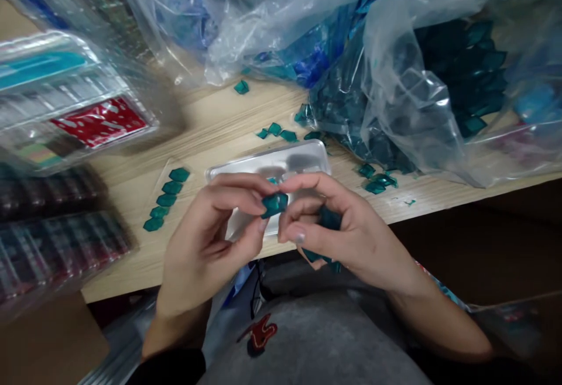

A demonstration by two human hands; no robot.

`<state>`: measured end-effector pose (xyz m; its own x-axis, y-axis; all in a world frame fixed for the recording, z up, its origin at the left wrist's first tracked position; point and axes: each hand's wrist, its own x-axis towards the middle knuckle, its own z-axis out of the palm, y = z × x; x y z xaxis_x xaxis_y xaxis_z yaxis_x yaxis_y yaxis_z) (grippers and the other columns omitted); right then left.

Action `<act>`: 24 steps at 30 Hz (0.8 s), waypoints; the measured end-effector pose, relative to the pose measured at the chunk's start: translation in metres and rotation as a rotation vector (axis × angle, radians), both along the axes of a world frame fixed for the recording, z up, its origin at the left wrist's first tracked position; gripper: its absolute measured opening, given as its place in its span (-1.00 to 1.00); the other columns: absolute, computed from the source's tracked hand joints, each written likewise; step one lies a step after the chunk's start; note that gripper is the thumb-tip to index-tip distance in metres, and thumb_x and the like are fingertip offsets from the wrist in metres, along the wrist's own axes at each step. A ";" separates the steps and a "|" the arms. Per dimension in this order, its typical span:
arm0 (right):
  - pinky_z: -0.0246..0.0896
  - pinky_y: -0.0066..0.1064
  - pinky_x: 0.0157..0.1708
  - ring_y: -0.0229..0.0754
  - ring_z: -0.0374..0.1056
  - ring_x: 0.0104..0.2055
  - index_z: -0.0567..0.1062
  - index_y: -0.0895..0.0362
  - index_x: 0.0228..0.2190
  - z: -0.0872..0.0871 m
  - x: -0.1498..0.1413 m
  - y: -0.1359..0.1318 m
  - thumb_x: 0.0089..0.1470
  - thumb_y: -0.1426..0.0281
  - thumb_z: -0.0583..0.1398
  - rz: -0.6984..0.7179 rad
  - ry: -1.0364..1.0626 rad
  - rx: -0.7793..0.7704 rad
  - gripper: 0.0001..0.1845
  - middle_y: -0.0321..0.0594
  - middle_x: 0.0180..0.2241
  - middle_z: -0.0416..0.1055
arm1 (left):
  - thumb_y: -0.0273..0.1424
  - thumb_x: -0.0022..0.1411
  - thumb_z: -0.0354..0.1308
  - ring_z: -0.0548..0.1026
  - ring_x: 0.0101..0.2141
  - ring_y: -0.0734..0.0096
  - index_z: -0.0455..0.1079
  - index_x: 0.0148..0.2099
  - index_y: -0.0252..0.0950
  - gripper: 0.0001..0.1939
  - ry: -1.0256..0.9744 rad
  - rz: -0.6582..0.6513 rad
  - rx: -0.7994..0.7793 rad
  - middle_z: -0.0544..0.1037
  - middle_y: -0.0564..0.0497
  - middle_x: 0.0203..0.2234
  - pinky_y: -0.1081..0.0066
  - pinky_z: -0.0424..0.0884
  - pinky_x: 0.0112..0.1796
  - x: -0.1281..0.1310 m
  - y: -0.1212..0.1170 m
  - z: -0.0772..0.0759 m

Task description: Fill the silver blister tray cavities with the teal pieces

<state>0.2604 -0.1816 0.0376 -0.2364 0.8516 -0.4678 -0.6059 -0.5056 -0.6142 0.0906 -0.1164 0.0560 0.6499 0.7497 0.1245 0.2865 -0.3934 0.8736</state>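
A small teal plastic piece (275,203) is pinched between the fingertips of both hands, just above the table's near edge. My left hand (211,233) grips its left end with thumb and forefinger. My right hand (338,227) grips its right end and also cups several more teal pieces (328,220) in its palm. Behind the hands lies a clear plastic tray (281,165). A strip with several teal pieces (167,199) in a row lies to the left of it.
A large clear bag (408,81) full of teal pieces slumps at the right, with loose pieces (276,132) spilled on the wooden table (211,121). Stacked clear packs (65,110) with red and dark contents fill the left side.
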 end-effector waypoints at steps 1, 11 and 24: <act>0.27 -0.75 -0.63 -0.47 0.24 -0.53 0.39 0.09 -0.22 -0.001 -0.001 0.001 0.00 0.36 0.35 -0.018 0.008 0.006 -0.69 -0.42 -0.46 0.39 | -0.62 0.24 0.10 0.50 -0.12 0.45 0.30 -0.15 -0.21 -0.79 0.000 -0.003 -0.010 0.51 0.02 -0.16 0.41 0.48 -0.11 -0.002 -0.001 0.000; 0.26 -0.69 -0.56 -0.40 0.28 -0.38 0.52 0.12 -0.29 0.001 -0.010 0.004 0.08 0.44 0.27 -0.006 -0.222 0.086 -0.90 -0.34 -0.37 0.41 | -0.56 0.27 0.14 0.47 -0.12 0.45 0.35 0.00 -0.17 -0.72 0.196 -0.101 0.052 0.47 0.04 -0.18 0.42 0.49 -0.15 -0.024 -0.004 0.005; 0.19 -0.58 -0.43 -0.39 0.28 -0.41 0.48 0.01 -0.14 -0.002 0.004 -0.012 0.20 0.44 0.18 -0.013 -0.082 -0.032 -0.82 -0.35 -0.43 0.40 | -0.40 0.21 0.26 0.46 -0.19 0.30 0.38 -0.06 -0.05 -0.74 0.280 0.102 0.390 0.51 0.08 -0.26 0.14 0.42 -0.09 -0.028 0.012 -0.028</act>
<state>0.2648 -0.1933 0.0357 -0.1856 0.8384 -0.5125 -0.5608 -0.5186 -0.6454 0.0623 -0.1048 0.0279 0.6239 0.7439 0.2394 0.5439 -0.6333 0.5505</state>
